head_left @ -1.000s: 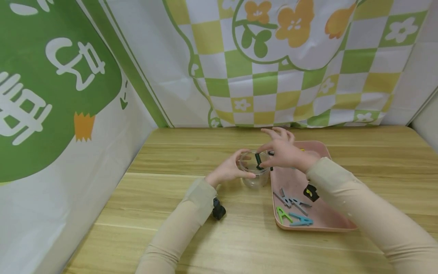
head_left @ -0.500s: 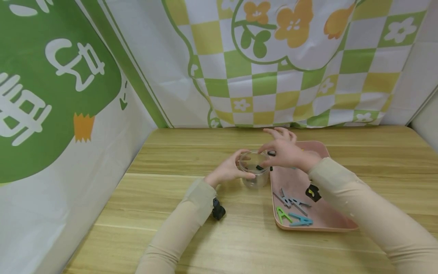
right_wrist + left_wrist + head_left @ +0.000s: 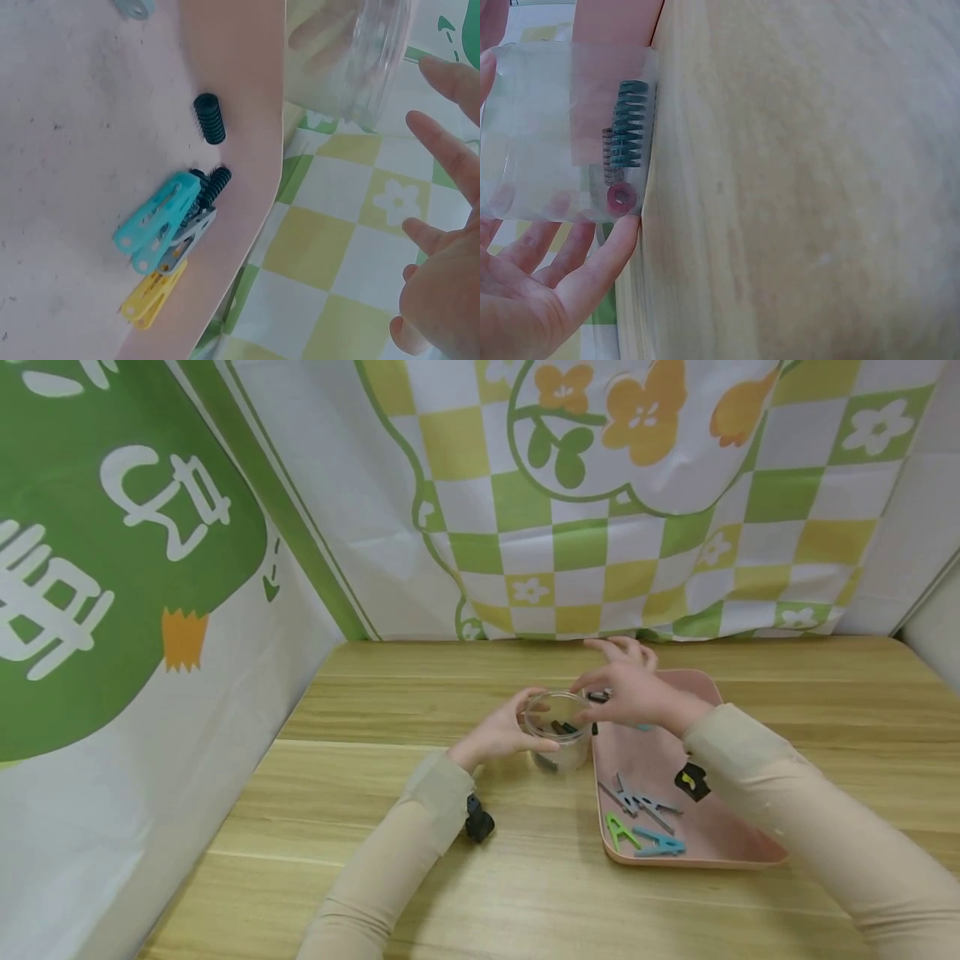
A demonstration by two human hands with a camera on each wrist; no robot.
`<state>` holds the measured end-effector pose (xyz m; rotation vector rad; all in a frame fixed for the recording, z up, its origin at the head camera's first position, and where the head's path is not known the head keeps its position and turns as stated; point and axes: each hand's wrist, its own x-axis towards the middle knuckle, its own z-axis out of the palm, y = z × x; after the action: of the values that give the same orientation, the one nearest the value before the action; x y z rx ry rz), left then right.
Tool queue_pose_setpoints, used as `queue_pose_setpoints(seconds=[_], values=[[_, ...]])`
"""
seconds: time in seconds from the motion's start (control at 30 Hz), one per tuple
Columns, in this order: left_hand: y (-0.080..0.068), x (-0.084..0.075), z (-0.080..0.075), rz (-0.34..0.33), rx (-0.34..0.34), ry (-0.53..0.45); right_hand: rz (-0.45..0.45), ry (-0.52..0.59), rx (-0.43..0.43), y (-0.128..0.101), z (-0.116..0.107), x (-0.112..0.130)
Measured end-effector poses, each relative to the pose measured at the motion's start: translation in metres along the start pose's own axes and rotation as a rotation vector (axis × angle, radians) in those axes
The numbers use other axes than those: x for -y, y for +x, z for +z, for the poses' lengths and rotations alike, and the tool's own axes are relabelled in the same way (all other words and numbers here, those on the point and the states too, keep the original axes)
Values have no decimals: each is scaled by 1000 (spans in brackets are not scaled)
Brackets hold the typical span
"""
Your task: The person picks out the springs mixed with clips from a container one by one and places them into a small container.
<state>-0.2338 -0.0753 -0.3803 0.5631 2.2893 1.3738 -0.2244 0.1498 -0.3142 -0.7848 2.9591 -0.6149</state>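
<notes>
Just changed: a sec ago the right hand (image 3: pixel 628 690) pinched a dark green coil spring over the clear, round plastic jar (image 3: pixel 562 131); now its fingers are spread w/ nothing btwn them, nr the rim, & a dark green coil spring (image 3: pixel 630 124) lies at jar bottom, prob. the same one. So, as I read it, that drop's done: +1 spring in jar, others not yet moved. Left hand (image 3: pixel 498 728) has thumb & fingers curled round jar, which looks upright on the wood-grain tabletop (image 3: pixel 360 802). Also in jar: a thinner brownish coil spring (image 3: pixel 608 154) & a small reddish ring-shaped pc. (image 3: pixel 621 198), can't tell if it's a spring end-on. Next to jar, pink plastic tray (image 3: pixel 712 835): one black-green coil spring (image 3: pixel 210 120) by the wall, a second black-green coil spring (image 3: pixel 218 184) partly behind a teal plastic clip (image 3: pixel 156 225) & a grey plastic clip (image 3: pixel 189 238), w/ a yellow plastic clip (image 3: pixel 154 296) beside. Tray's near end: grey clips, a lime-green A-shaped clip (image 3: pixel 614 832) & a blue A-shaped clip (image 3: pixel 663 841).
</notes>
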Motion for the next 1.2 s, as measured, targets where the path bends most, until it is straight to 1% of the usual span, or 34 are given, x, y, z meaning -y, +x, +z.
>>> queue_pose_setpoints(seconds=[0.17,0.47,0.7,1.0,1.2], values=[[1,0,1,-6,0,-7,5,-13,-5,-2,-5,-4],[1,1,1,7,4,-7,8,-16,5,-4,-7,-6],[1,-1,0,1,13,-18,32,-29,16,-6,-11,-10],[0,0,1,2,-2,-11,41,-6,14,-9,-8,-19],[0,0,1,14,-8,13,67,0,37,-10,-3,-28]])
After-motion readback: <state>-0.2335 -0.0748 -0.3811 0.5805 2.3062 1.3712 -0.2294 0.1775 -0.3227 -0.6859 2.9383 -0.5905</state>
